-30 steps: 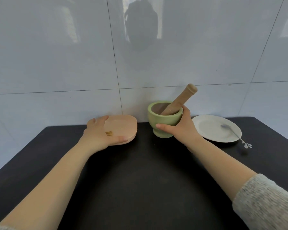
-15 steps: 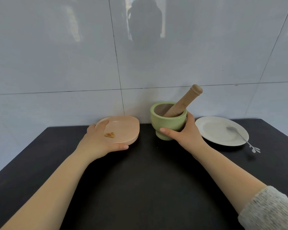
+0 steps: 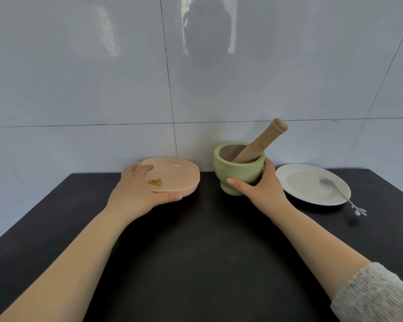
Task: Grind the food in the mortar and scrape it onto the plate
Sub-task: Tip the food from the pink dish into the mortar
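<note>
A green mortar (image 3: 236,169) stands at the back of the black table, with a wooden pestle (image 3: 260,141) leaning in it toward the upper right. My right hand (image 3: 263,189) wraps around the mortar's right side and base. A pink plate (image 3: 179,174) sits left of the mortar, carrying a small brown piece of food (image 3: 155,181). My left hand (image 3: 137,189) grips the plate's near left edge, thumb under the front rim. A white plate (image 3: 312,184) lies to the right with a metal spoon (image 3: 337,191) resting on it.
A glossy tiled wall (image 3: 126,89) rises directly behind the objects. The black table (image 3: 207,252) stretches toward me between my forearms. The spoon's handle overhangs the white plate onto the table at the right.
My left hand has tipped the pink plate's far side up slightly and the food piece has shifted on it. My right hand keeps its hold on the mortar.
</note>
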Tool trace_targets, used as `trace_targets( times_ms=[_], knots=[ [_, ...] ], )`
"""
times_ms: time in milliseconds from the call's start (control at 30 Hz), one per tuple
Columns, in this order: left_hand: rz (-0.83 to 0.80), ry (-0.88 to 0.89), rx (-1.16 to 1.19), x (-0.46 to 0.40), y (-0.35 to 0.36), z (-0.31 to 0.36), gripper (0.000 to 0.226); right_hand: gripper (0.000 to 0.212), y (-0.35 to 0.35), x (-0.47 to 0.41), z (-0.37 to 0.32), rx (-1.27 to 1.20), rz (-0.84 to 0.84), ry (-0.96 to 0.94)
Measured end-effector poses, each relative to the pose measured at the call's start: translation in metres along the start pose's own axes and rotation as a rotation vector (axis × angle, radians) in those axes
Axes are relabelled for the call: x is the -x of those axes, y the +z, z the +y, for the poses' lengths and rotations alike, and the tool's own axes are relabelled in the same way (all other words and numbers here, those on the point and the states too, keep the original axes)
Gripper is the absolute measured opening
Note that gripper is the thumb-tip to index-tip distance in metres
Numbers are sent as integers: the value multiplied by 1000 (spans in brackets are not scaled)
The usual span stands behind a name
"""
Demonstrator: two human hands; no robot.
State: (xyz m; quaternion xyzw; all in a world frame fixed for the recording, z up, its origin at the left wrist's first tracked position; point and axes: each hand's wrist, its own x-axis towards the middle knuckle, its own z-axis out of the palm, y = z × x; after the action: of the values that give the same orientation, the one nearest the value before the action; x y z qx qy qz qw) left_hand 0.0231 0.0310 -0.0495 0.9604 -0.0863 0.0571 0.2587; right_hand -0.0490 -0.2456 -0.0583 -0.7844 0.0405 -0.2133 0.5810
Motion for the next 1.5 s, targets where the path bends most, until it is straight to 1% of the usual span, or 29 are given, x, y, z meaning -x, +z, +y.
trace_targets(
  times_ms=[100, 267, 567, 767, 933, 1200, 1333, 1500],
  knots=[
    [28, 18, 39, 2, -6, 4, 114, 98, 1, -1, 1, 3, 7, 1],
    [76, 131, 104, 4, -22, 24, 107, 97, 0, -1, 2, -1, 32, 15],
    [124, 181, 104, 7, -36, 56, 115, 97, -2, 2, 0, 31, 65, -9],
    [182, 199, 4, 9, -44, 81, 120, 95, -6, 6, -1, 32, 38, -6],
    [170, 172, -33, 19, -48, 105, 120, 94, -10, 9, 0, 48, 11, -11],
    [182, 183, -165, 21, -46, 121, 118, 94, -12, 11, 1, 73, -22, -7],
    [187, 189, -188, 20, -44, 128, 118, 95, -11, 11, 2, 85, -26, -11],
    [227, 233, -253, 19, -45, 135, 117, 96, -11, 11, 2, 92, -28, -11]
  ],
)
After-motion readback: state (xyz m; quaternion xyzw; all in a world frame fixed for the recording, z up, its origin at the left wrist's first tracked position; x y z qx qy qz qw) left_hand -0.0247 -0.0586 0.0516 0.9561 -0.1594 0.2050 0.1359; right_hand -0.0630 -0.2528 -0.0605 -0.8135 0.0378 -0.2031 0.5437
